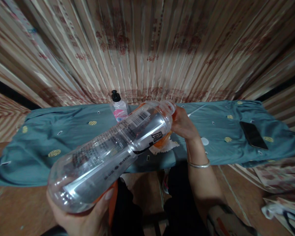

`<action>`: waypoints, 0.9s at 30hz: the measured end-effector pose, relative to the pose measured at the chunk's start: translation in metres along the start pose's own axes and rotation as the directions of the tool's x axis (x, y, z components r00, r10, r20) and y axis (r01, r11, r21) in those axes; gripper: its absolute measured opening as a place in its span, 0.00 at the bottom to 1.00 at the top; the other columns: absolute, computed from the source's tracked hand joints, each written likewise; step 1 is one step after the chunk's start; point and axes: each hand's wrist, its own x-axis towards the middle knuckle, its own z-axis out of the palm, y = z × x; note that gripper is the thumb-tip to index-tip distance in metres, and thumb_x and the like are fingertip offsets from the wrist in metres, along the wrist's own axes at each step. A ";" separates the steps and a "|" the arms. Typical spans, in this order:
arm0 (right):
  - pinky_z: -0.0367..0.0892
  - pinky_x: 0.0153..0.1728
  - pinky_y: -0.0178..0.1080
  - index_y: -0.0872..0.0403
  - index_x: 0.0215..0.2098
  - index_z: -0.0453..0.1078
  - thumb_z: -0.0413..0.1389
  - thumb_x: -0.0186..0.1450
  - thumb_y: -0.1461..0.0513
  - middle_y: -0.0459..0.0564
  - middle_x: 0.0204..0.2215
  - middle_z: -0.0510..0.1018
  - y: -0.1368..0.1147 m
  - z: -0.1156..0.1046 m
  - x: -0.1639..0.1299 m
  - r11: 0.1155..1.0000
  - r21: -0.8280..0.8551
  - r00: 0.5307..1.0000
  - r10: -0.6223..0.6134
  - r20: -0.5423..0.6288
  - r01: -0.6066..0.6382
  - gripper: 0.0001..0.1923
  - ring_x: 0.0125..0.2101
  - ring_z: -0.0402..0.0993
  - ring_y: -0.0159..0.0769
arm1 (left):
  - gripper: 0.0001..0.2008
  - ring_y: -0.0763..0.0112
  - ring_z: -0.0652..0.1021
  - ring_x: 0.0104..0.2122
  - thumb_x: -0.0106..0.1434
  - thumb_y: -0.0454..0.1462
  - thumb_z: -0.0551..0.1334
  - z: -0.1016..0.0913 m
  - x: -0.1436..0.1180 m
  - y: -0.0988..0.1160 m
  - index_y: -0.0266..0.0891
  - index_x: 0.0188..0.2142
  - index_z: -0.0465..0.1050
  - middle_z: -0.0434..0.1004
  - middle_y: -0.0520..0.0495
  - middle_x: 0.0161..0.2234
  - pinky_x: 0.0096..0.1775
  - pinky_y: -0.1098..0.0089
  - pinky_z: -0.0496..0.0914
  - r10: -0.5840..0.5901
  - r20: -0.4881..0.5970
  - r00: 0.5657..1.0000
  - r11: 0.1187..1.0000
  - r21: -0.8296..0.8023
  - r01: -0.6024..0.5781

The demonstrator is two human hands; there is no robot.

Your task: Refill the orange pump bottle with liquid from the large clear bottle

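Clear plastic bottle [113,147] held tilted above the counter's [39,144] front edge: base gripped by left hand [86,216], neck end clasped by right hand [184,126]. Pump bottle [118,106] stands at rear edge.

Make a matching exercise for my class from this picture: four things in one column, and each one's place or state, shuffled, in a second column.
Things:
1. clear plastic bottle
2. pump bottle
3. black phone
4. bangle

Places or states:
A. lying flat on the teal cloth, far right
B. around the right wrist
C. held tilted between the left hand and right hand
D. standing upright at the back of the cloth

Pairs: 1-C, 2-D, 3-A, 4-B
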 end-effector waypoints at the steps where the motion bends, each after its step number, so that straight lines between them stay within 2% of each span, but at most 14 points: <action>1: 0.76 0.49 0.51 0.49 0.45 0.78 0.68 0.60 0.50 0.49 0.39 0.85 0.000 0.000 0.000 1.000 0.012 1.000 0.003 0.005 -0.003 0.18 0.40 0.82 0.49 | 0.36 0.64 0.78 0.41 0.34 0.32 0.81 0.000 0.001 0.000 0.47 0.46 0.76 0.77 0.51 0.46 0.45 0.67 0.76 0.009 0.003 1.000 1.000 0.002 -0.009; 9: 0.76 0.49 0.51 0.50 0.45 0.77 0.68 0.61 0.50 0.49 0.38 0.85 0.002 0.001 0.000 1.000 0.015 1.000 0.008 0.013 -0.008 0.18 0.40 0.81 0.49 | 0.35 0.60 0.79 0.44 0.35 0.32 0.80 -0.001 0.003 -0.002 0.46 0.44 0.75 0.78 0.49 0.46 0.49 0.61 0.77 0.030 0.018 0.999 1.000 0.007 -0.030; 14: 0.76 0.47 0.50 0.49 0.46 0.77 0.68 0.61 0.51 0.49 0.37 0.84 0.004 0.000 0.000 1.000 -0.010 1.000 0.012 0.010 -0.012 0.18 0.39 0.81 0.47 | 0.37 0.64 0.78 0.41 0.34 0.32 0.81 -0.003 0.001 -0.004 0.46 0.46 0.75 0.77 0.50 0.46 0.47 0.65 0.78 -0.003 -0.005 1.000 1.000 0.000 0.003; 19: 0.76 0.47 0.50 0.48 0.46 0.78 0.68 0.60 0.51 0.49 0.38 0.84 0.006 0.001 -0.001 1.000 -0.007 1.000 0.010 0.014 -0.010 0.18 0.39 0.80 0.47 | 0.35 0.62 0.78 0.41 0.35 0.33 0.80 -0.001 0.002 -0.002 0.47 0.45 0.75 0.76 0.51 0.45 0.50 0.60 0.77 0.034 0.009 0.999 0.999 0.025 -0.034; 23: 0.76 0.48 0.49 0.50 0.46 0.78 0.68 0.61 0.51 0.49 0.39 0.85 0.004 0.001 0.000 1.000 0.006 1.000 -0.001 0.003 0.001 0.18 0.39 0.81 0.46 | 0.35 0.63 0.78 0.40 0.34 0.33 0.81 0.000 0.002 -0.001 0.47 0.44 0.76 0.77 0.51 0.44 0.51 0.60 0.78 0.039 -0.003 0.999 0.999 0.029 -0.038; 27: 0.75 0.47 0.49 0.51 0.45 0.78 0.67 0.61 0.50 0.49 0.38 0.85 0.002 0.001 0.000 1.000 0.003 1.000 -0.011 0.003 0.011 0.19 0.38 0.81 0.46 | 0.37 0.59 0.79 0.46 0.35 0.34 0.81 -0.003 0.001 -0.003 0.47 0.48 0.76 0.77 0.49 0.47 0.54 0.58 0.77 0.030 0.004 1.000 0.999 0.036 -0.030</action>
